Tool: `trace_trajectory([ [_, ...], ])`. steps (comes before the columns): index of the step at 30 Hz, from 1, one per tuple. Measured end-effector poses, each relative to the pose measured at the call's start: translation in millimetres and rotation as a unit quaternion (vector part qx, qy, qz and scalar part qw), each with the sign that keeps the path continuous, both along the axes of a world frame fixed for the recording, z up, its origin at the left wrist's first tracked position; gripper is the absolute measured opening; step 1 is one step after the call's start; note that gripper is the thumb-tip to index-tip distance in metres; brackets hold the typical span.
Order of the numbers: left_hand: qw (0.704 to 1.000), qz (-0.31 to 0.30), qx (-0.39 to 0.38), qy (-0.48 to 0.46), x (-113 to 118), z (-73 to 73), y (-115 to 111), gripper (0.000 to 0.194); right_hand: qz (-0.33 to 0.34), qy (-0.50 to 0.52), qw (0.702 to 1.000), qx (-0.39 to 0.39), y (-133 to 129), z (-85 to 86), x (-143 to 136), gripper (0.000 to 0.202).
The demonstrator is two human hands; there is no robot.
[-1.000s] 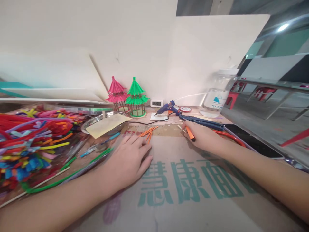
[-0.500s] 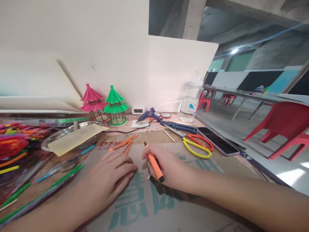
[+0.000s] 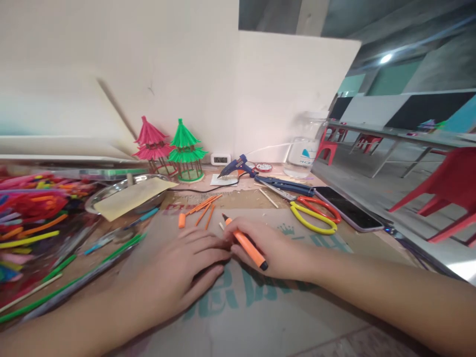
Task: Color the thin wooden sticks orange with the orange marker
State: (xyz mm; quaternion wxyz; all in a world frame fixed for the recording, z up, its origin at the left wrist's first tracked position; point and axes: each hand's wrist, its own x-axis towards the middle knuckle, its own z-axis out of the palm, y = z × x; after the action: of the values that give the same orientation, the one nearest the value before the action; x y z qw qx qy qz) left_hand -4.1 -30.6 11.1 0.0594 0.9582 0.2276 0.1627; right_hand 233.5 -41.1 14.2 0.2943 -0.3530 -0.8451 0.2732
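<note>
My right hand (image 3: 264, 248) is closed round an orange marker (image 3: 249, 245), its dark tip pointing up and left and its black end toward me. A pale stick end (image 3: 221, 226) shows by the right fingertips. Palm down on the cardboard (image 3: 260, 322), my left hand (image 3: 193, 258) has its fingers bent toward the right hand, and the two touch or nearly touch; whatever lies under its fingertips is hidden. Just beyond the left hand are an orange cap (image 3: 182, 220) and several thin orange sticks (image 3: 203, 205).
Scissors (image 3: 314, 218), pliers (image 3: 286, 186) and a phone (image 3: 349, 208) lie at right. Behind are a glue gun (image 3: 236, 166), a bottle (image 3: 302, 151), a clock (image 3: 220, 159) and red and green model pavilions (image 3: 187, 151). Colourful pipe cleaners (image 3: 33, 203) and a metal tray (image 3: 92, 198) are at left.
The view has shifted, so most things sit further right and higher. My left hand has come closer to the right one, and the orange cap and the pale stick end show more clearly.
</note>
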Motion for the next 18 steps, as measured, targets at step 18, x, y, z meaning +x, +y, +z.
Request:
trace_trajectory([
  [18, 0.999, -0.001, -0.033, -0.011, 3, 5.9, -5, 0.028, -0.090, 0.148, 0.981, -0.090, 5, -4.6, 3, 0.026],
])
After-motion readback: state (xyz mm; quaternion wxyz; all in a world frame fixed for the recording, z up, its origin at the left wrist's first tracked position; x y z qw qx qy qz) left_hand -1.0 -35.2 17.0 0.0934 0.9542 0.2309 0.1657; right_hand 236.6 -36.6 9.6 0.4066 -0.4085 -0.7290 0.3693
